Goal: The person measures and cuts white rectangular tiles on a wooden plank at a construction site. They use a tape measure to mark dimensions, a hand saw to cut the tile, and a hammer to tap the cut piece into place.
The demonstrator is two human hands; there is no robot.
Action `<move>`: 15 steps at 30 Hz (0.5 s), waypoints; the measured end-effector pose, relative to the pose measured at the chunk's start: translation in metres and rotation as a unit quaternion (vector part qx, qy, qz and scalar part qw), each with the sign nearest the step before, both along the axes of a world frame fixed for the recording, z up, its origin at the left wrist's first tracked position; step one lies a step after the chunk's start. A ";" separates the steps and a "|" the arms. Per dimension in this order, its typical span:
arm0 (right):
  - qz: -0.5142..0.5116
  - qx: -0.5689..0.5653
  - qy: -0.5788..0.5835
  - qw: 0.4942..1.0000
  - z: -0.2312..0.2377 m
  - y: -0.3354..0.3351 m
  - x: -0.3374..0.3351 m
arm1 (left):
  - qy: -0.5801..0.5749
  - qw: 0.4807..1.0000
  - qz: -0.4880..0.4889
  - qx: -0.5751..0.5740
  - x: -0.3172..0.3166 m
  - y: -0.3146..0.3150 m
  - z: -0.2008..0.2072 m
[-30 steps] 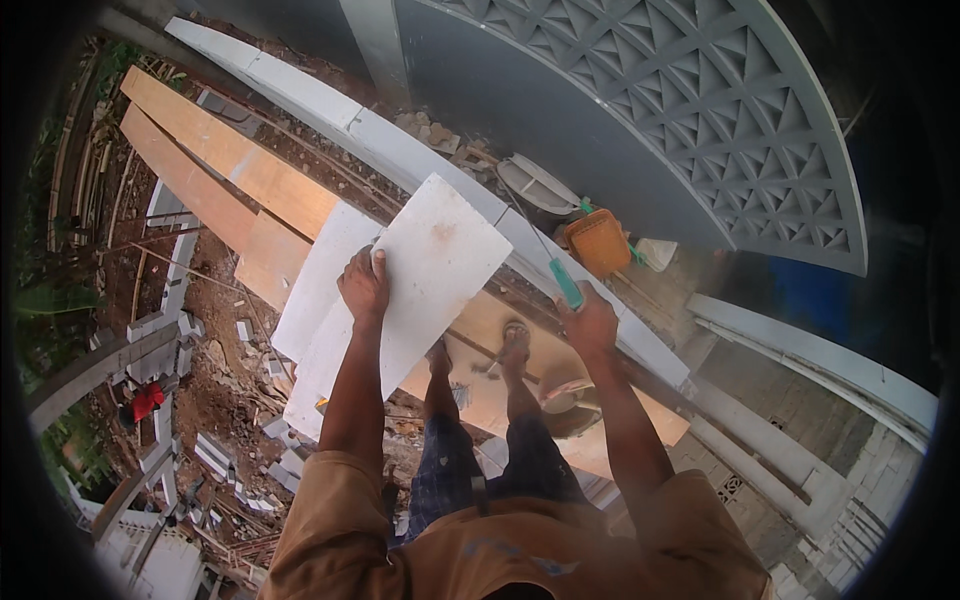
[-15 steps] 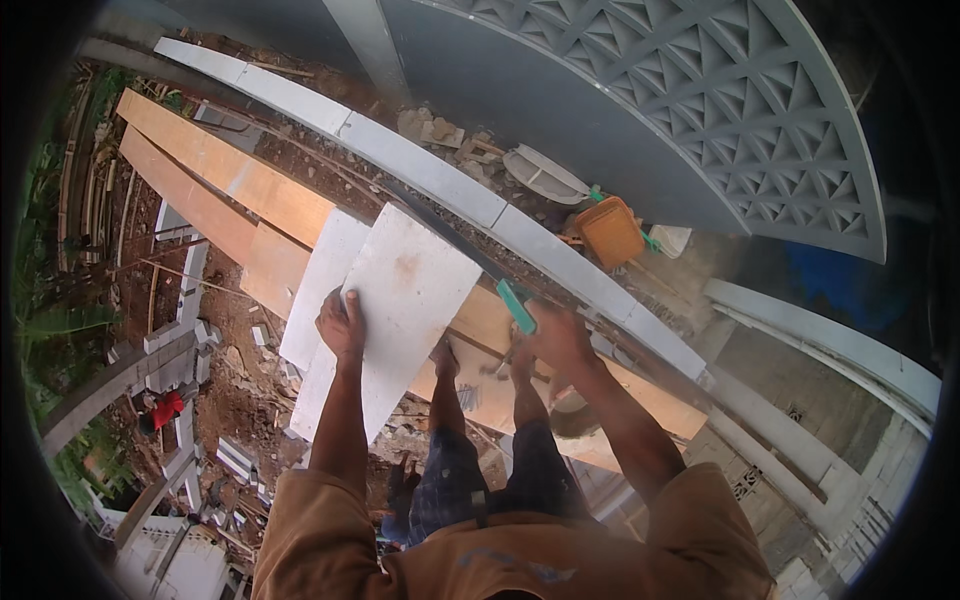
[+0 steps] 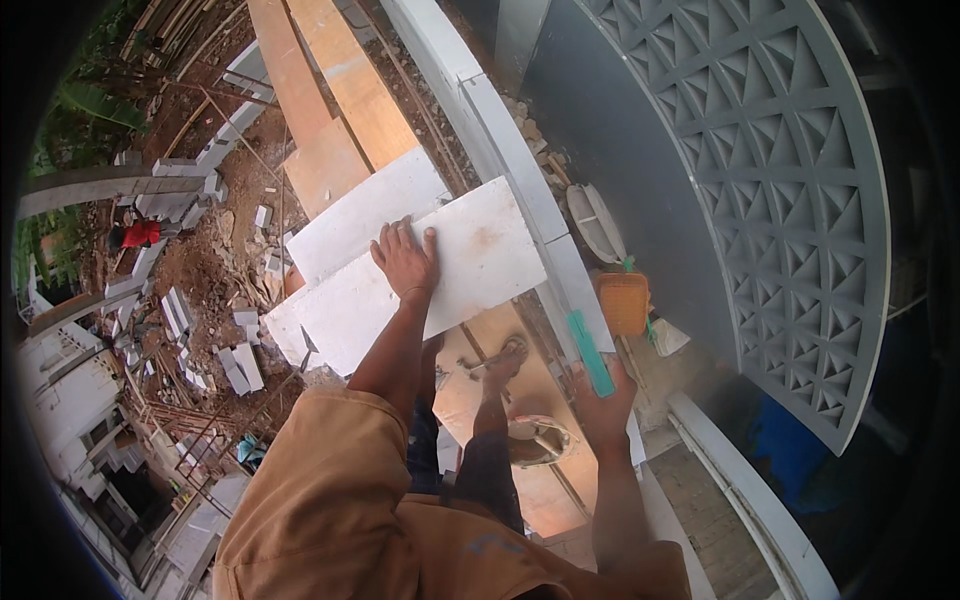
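Observation:
A long white building block (image 3: 465, 262), with a brownish smudge near its far end, lies slantwise over another white block (image 3: 370, 215). My left hand (image 3: 408, 262) is open on its upper face, fingers spread and pressed flat. To the right, my right hand (image 3: 605, 395) is closed around the teal handle of a hand saw (image 3: 588, 350). The saw's blade cannot be made out now. It stands apart from the block, close to the white block wall (image 3: 520, 165).
Orange-brown boards (image 3: 350, 75) run under the blocks and my feet. A bucket (image 3: 538, 440) stands by my leg, near a hammer-like tool (image 3: 478, 366). Beyond the wall lie an orange basket (image 3: 623, 303) and rubble. Broken ground with loose blocks (image 3: 240, 368) spreads below left.
The whole view has turned. My left hand has gone from the block's edge to flat on its face. My right hand has drawn the saw away from the block; the dark blade no longer shows.

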State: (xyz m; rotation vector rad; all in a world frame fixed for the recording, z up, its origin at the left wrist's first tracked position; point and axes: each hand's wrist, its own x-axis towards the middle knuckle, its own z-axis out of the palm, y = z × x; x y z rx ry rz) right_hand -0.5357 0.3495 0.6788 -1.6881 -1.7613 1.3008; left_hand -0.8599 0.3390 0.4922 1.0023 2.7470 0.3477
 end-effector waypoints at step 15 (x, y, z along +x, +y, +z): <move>0.057 0.077 -0.063 0.993 -0.035 0.031 -0.035 | 0.003 1.000 -0.008 -0.009 0.000 0.003 0.002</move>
